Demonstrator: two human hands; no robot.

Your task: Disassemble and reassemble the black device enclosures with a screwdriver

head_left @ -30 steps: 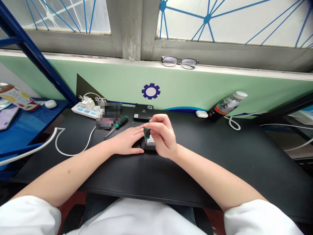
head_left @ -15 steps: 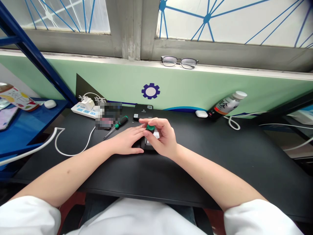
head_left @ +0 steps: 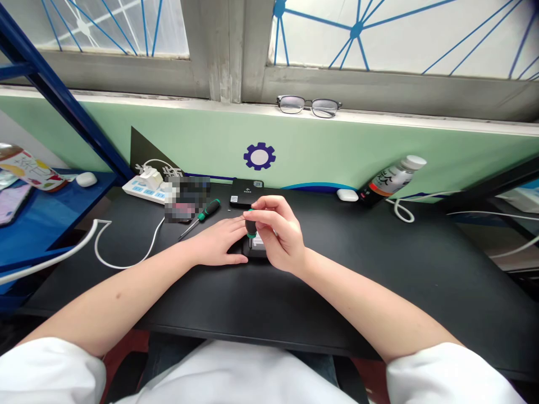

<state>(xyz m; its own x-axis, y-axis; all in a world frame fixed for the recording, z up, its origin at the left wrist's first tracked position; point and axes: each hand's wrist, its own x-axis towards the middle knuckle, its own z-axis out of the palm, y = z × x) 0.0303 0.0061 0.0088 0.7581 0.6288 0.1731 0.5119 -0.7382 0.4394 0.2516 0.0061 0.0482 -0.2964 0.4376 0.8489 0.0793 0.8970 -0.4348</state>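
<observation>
My right hand (head_left: 280, 233) grips a screwdriver (head_left: 251, 225) with a black and green handle, its shaft pointing down at a small black device (head_left: 256, 252). A white label shows on that device, but my hands cover much of it. Fingers stretched out, my left hand (head_left: 221, 242) lies flat at the device's left side. A second black and green screwdriver (head_left: 209, 210) rests on the desk beyond my left hand. Behind my right hand sits a flat black cover (head_left: 246, 192) with a small white sticker.
A white power strip (head_left: 145, 189) with a cable and a pixelated object (head_left: 187, 199) are at the back left. On the right, a bottle (head_left: 393, 179) leans by a white earbud case (head_left: 347, 195). Glasses (head_left: 309, 106) rest on the sill above the black desk (head_left: 357, 247).
My right hand has shifted its fingers around the screwdriver, and the handle has moved slightly left, showing more of its side and shaft. My left hand stays in place.
</observation>
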